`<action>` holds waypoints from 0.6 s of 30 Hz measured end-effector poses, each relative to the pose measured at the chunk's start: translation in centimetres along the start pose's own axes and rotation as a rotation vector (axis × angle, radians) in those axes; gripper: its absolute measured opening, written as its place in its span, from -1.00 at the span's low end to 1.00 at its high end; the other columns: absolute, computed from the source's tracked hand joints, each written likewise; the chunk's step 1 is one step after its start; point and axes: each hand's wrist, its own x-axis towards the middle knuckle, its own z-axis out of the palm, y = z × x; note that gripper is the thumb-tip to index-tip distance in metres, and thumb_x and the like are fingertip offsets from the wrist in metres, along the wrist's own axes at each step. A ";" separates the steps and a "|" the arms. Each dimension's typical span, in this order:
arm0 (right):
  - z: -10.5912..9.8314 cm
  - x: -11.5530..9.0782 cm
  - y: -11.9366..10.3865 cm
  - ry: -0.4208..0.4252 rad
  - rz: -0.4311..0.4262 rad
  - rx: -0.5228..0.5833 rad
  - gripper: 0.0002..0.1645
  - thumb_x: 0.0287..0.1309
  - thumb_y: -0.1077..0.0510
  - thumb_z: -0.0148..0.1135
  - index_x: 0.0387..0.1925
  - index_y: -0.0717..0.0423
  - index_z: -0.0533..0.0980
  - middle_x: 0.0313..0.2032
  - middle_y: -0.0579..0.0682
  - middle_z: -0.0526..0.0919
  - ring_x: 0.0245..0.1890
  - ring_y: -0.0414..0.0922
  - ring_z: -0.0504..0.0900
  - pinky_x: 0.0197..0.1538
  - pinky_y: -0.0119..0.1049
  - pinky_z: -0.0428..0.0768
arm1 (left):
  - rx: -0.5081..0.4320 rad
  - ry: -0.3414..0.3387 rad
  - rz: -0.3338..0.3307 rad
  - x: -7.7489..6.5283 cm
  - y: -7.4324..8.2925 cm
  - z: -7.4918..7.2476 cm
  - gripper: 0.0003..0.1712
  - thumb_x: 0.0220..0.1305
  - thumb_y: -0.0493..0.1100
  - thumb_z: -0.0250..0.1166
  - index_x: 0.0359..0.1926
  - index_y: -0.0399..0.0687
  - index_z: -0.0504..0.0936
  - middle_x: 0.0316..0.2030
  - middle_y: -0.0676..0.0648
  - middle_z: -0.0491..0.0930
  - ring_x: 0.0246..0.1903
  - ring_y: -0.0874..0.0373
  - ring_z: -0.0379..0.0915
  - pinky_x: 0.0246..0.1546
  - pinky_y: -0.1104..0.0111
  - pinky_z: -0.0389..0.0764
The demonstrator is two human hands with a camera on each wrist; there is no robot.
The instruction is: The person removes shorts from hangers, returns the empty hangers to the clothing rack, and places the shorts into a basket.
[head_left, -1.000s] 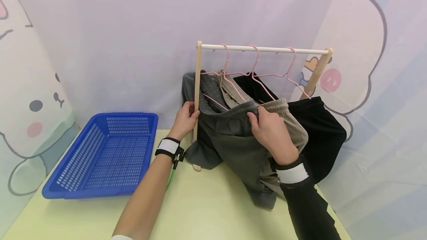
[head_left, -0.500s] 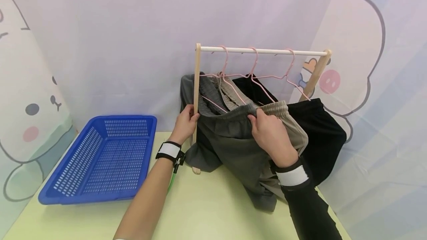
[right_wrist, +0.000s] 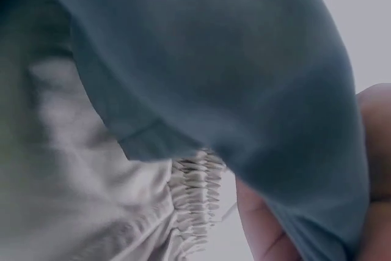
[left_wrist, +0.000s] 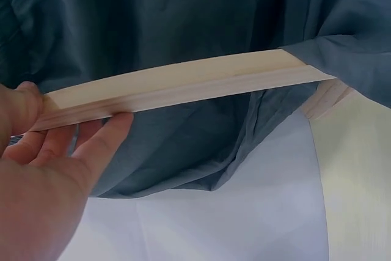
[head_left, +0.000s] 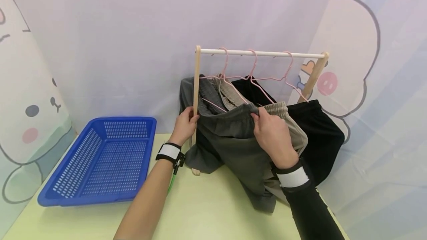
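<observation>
Left hand (head_left: 183,124) gripping the near wooden post (head_left: 197,80) of a small rack: thumb on one face, fingers against the other in the left wrist view, where the hand is cut by the frame edge. Right hand (head_left: 274,132) pinches the waistband of a grey garment (head_left: 230,151) on its right side; the right wrist view shows cloth between thumb and fingers, blurred and cropped. Grey garment hangs at the rack's left end, spread around the post, one leg hiding the post's lower stretch; only its foot shows below. Three pink hangers (head_left: 256,62) hooked on the white rail (head_left: 270,53). A short run of pink wire inside the grey waistband; cannot tell which hanger it joins. Beige garment (head_left: 299,132) next along, partly masked by right hand and grey cloth. Black garment (head_left: 320,142) outermost, covering the far post's lower part. Blue basket (head_left: 93,199) at left on the pale yellow table (head_left: 207,214), one corner behind the left forearm.
</observation>
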 end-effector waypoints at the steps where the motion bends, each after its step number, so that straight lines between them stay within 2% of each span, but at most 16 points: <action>1: -0.2 0.0 0.0 0.011 -0.001 -0.002 -0.66 0.57 0.08 0.08 -0.36 0.19 0.39 -0.72 0.02 0.31 -0.76 -0.03 0.37 -0.65 -0.16 0.32 | -0.002 -0.002 0.002 0.0 0.0 0.0 -0.59 0.61 -0.13 0.11 0.33 -0.24 0.46 0.05 -0.28 0.62 -0.05 -0.14 0.59 -0.02 0.03 0.60; 8: -2.0 0.1 -0.1 0.052 0.015 -0.011 -0.63 0.57 0.07 0.08 -0.40 0.18 0.37 -0.73 0.00 0.28 -0.78 -0.02 0.34 -0.66 -0.16 0.29 | -0.016 -0.016 0.003 -0.1 0.0 0.1 -0.64 0.60 -0.17 0.12 0.27 -0.28 0.47 0.01 -0.30 0.60 -0.08 -0.15 0.57 -0.06 0.02 0.58; 15: -4.8 -0.4 0.0 0.085 0.036 -0.047 -0.60 0.54 0.06 0.12 -0.45 0.14 0.34 -0.74 0.02 0.26 -0.78 0.02 0.33 -0.66 -0.12 0.30 | -0.038 -0.026 -0.011 0.0 0.1 0.0 -0.58 0.61 -0.16 0.11 0.34 -0.28 0.43 0.10 -0.32 0.57 0.05 -0.17 0.54 0.07 0.00 0.58; 18: -6.1 -0.9 0.1 0.102 0.034 -0.057 -0.59 0.53 0.06 0.14 -0.47 0.13 0.32 -0.74 0.01 0.25 -0.78 0.02 0.32 -0.65 -0.13 0.27 | -0.054 -0.025 -0.001 0.0 0.0 0.0 -0.60 0.62 -0.15 0.11 0.32 -0.27 0.45 0.09 -0.31 0.58 0.06 -0.17 0.56 0.07 0.01 0.59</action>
